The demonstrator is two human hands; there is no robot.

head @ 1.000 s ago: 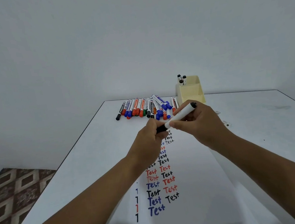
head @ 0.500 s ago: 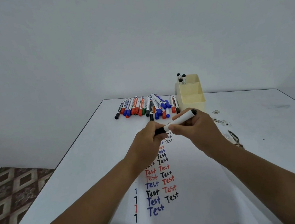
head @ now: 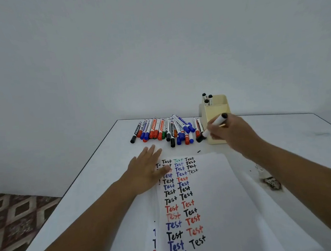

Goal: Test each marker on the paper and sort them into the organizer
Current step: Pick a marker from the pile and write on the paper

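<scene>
My right hand (head: 233,131) grips a capped black marker (head: 213,127), held slanted in front of the cream organizer (head: 217,110). Three black-capped markers (head: 207,98) stand in the organizer's rear compartment. My left hand (head: 147,167) lies flat with straight fingers on the top left part of the white paper (head: 216,191), which carries columns of "Test" in black, blue, red and green. A row of several black, blue, red and green markers (head: 167,130) lies on the table beyond the paper.
The white table (head: 96,171) ends at a dark edge on the left, with patterned floor (head: 15,222) below. Dark scuffed marks (head: 272,183) show on the table right of the paper. A plain wall stands behind.
My left hand let go of the marker's cap end and dropped flat onto the paper. My right hand carried the capped marker up and right, toward the organizer.
</scene>
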